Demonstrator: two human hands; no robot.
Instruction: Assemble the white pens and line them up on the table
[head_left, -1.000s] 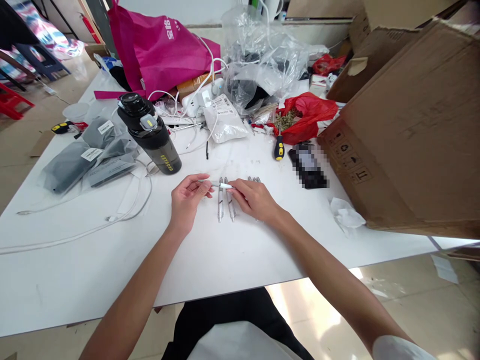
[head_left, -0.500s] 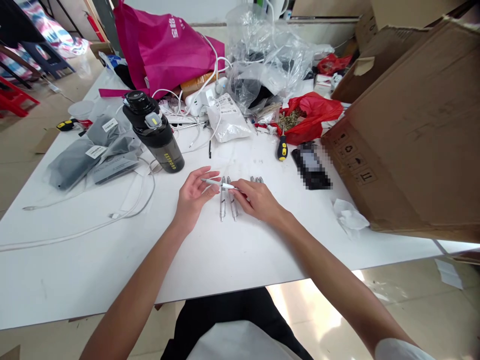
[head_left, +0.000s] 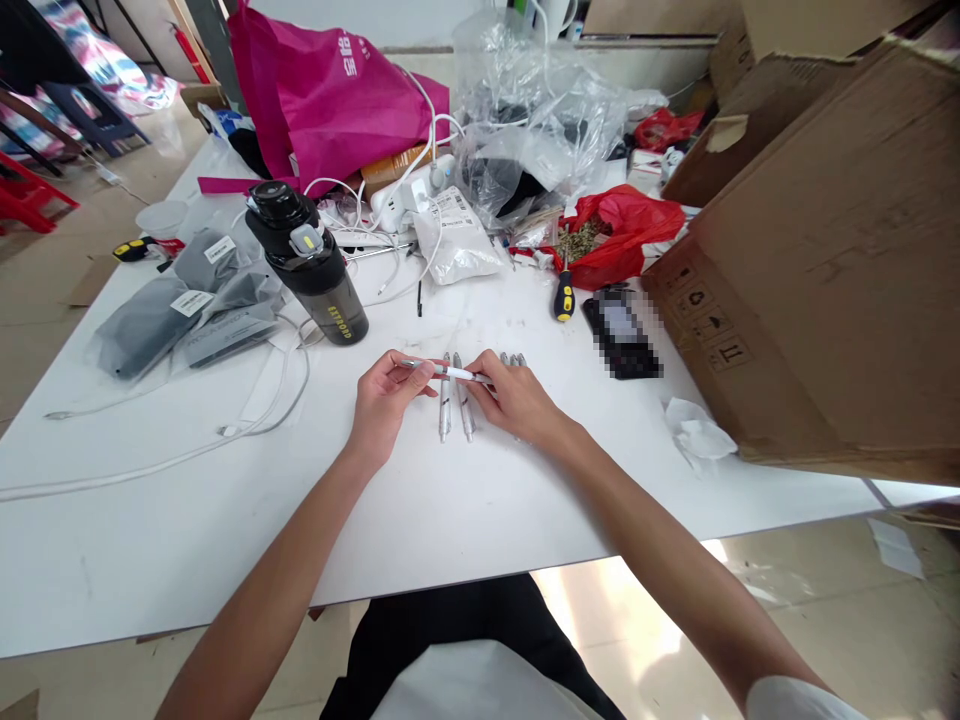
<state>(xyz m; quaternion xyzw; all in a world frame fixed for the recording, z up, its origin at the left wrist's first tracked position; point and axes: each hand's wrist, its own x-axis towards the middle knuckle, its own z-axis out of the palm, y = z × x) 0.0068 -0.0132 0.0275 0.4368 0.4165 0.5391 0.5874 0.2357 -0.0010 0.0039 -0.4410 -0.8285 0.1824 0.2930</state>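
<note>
Held level between both hands is a white and silver pen (head_left: 454, 372). My left hand (head_left: 390, 400) pinches its left end between thumb and fingers. Its right end is in the closed fingers of my right hand (head_left: 514, 398). Just below, two clear-and-silver pens (head_left: 445, 412) lie side by side on the white table (head_left: 480, 510), their upper parts crossed by the held pen. Tips of several more pens (head_left: 514, 359) show behind my right hand, which hides the rest of them.
A black water bottle (head_left: 309, 265) stands left of my hands, near bagged dark items (head_left: 150, 325) and white cables (head_left: 277, 405). Ahead are a white parcel (head_left: 457, 240), a screwdriver (head_left: 564, 296), a red bag (head_left: 630, 240) and a phone-like device (head_left: 622, 335). A cardboard box (head_left: 817, 270) fills the right side.
The fingers of my left hand, spread before, have closed onto the pen's left end. The pen has turned slightly and sits more level. My right hand has barely moved.
</note>
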